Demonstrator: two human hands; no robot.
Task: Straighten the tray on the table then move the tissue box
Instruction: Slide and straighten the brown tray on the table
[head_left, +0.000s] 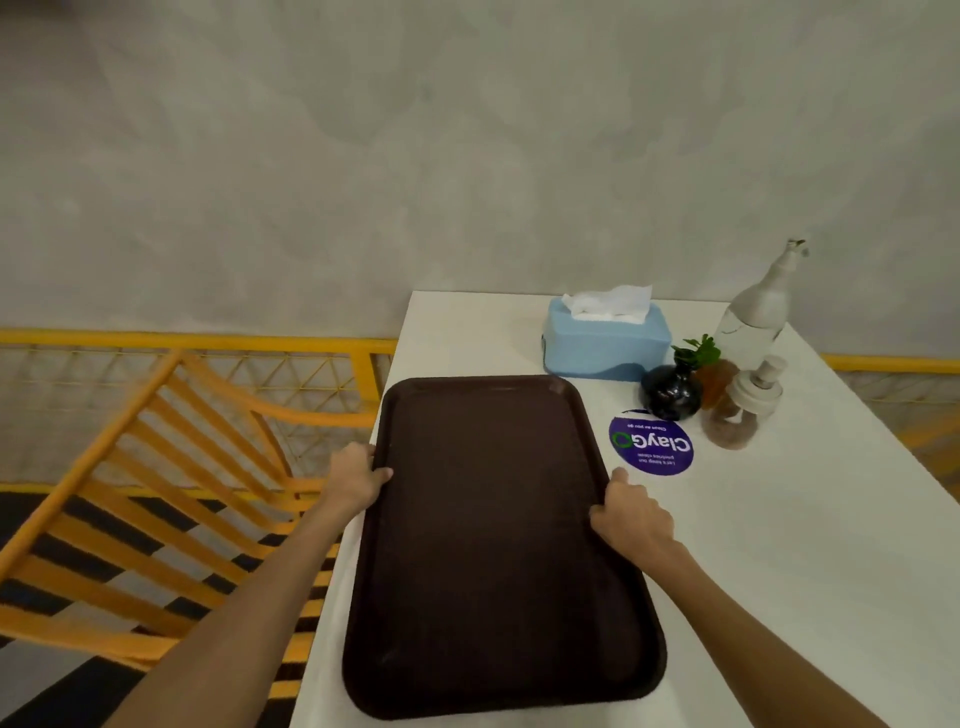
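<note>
The dark brown rectangular plastic tray (498, 540) is lying flat along the left edge of the white table (779, 545), with its left rim at that edge and slightly overhanging it. Its long sides are running almost parallel to the table edge, tilted only slightly. The left hand (358, 475) is grasping the tray's left rim, thumb over the lip and fingers below, out of sight. The right hand (631, 512) is grasping the right rim in the same manner.

The step in hand appears to be the straightening of the tray, and it is judged nearly complete. The light blue rectangular tissue box (605, 338), with a white tissue protruding from its top slot, is standing beyond the tray's far edge, near the table's far edge and apart from the tray.

Just beside the box, to its right, a small black round vase (670, 395) holding a green sprig, a clear glass bottle (750, 317) and a shorter capped jar (737, 410) are standing. A round purple sticker (652, 447) is lying beside the tray's right rim.

The next move is calling for a final small rotation, release of both rims, and a reach over the tray to the box without striking the vase.
</note>
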